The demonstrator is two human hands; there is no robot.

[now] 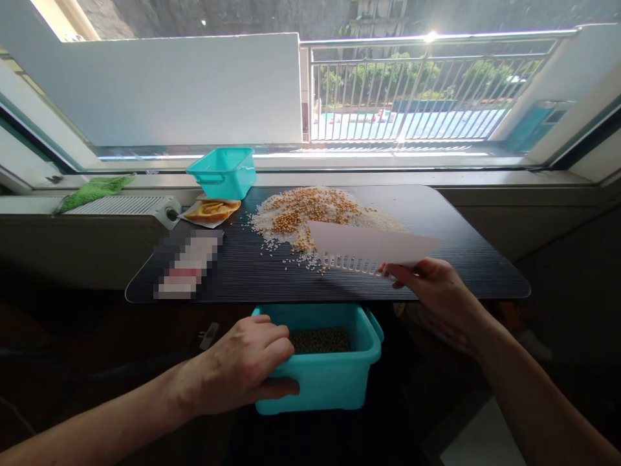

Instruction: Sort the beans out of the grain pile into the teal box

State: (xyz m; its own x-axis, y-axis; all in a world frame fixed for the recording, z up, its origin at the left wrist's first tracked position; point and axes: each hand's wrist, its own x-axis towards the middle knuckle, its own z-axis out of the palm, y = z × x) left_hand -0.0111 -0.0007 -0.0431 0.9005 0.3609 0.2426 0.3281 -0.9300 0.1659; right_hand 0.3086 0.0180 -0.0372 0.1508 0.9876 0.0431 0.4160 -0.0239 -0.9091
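My left hand (252, 359) grips the near left rim of a turquoise plastic bin (320, 382), fingers over the edge and thumb along the outside. Dark greenish small grains (321, 340) lie in the bottom of this bin, just below the table's front edge. Between the thumb and fingers of my right hand (429, 281) is a thin white sheet with a slotted edge (373, 241). It is tilted over the table beside a spread pile of white grains (272, 241) and yellow-orange kernels (310, 207). The sheet hides part of the pile.
The dark table (242, 278) stands against the window sill. A second turquoise bin (226, 173) sits at its back left, beside an orange-and-white packet (212, 211). A blurred-out flat object (190, 264) lies at the left. A green cloth (97, 193) rests on the radiator (126, 208).
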